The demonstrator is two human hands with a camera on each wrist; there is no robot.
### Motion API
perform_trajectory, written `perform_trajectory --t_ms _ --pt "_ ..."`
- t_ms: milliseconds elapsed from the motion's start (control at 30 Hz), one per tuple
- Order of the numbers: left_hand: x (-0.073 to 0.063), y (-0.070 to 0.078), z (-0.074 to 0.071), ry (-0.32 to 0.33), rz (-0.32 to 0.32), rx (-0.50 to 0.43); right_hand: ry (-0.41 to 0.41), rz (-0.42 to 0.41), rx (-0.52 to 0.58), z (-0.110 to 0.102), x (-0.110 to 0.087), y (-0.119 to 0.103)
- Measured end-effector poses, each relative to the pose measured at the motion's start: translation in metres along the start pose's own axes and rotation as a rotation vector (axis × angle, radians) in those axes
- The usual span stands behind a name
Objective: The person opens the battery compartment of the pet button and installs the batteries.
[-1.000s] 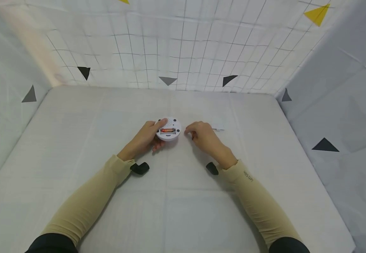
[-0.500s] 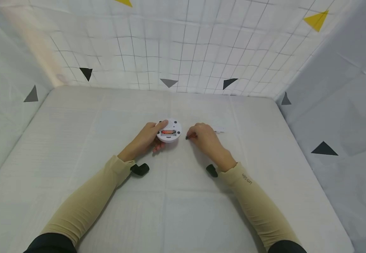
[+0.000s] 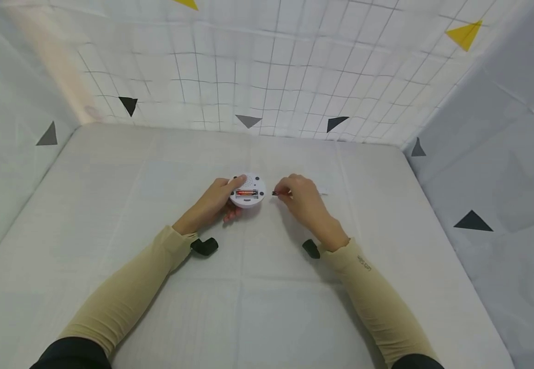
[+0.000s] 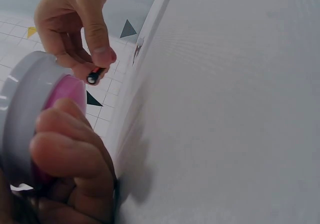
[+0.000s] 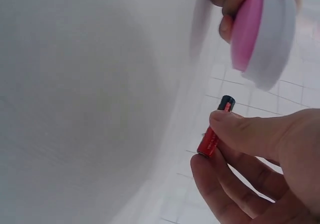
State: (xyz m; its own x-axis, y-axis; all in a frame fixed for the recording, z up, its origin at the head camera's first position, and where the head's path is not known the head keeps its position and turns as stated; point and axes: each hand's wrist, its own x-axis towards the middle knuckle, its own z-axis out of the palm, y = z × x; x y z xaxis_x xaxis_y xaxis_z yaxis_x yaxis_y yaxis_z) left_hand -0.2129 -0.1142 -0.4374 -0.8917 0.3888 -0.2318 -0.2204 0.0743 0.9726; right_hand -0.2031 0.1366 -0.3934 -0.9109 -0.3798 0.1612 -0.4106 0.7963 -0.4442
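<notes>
My left hand [image 3: 209,205] holds a round device [image 3: 254,183] above the table, its white underside turned up and its thumb across the edge. In the wrist views the other side of the device is pink [image 5: 246,34]. An orange-and-dark battery [image 3: 247,193] lies in the open compartment; whether another lies beside it I cannot tell. Just right of the device, my right hand [image 3: 305,200] pinches a red-and-black battery [image 5: 211,140] between thumb and fingers. That battery is apart from the device, its black end towards it.
A small white piece [image 3: 324,191] lies on the white-covered table [image 3: 244,312], mostly hidden behind the right hand. A white sheet wall [image 3: 285,77] with grid lines and triangle markers rises at the back, and plain sheets close both sides.
The battery in my right fingers has come into sight and been raised level with the compartment. My right hand has shifted slightly right. The left hand still holds the device in place.
</notes>
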Motion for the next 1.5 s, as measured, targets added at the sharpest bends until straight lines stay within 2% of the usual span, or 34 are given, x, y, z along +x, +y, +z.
perform_trajectory --t_ms 600,900,1200,1500 --pt "0.000 -0.002 0.002 -0.008 0.014 -0.018 0.182 -0.175 0.100 -0.011 -0.012 -0.027" --pt "0.000 -0.004 -0.001 -0.006 0.038 -0.002 0.224 -0.293 0.193 0.003 -0.008 -0.043" --pt "-0.001 -0.003 0.001 -0.015 0.064 -0.002 0.252 -0.337 0.260 0.020 -0.005 -0.053" --pt "-0.002 -0.001 0.001 -0.006 0.067 0.023 0.234 -0.358 0.240 0.027 -0.004 -0.055"
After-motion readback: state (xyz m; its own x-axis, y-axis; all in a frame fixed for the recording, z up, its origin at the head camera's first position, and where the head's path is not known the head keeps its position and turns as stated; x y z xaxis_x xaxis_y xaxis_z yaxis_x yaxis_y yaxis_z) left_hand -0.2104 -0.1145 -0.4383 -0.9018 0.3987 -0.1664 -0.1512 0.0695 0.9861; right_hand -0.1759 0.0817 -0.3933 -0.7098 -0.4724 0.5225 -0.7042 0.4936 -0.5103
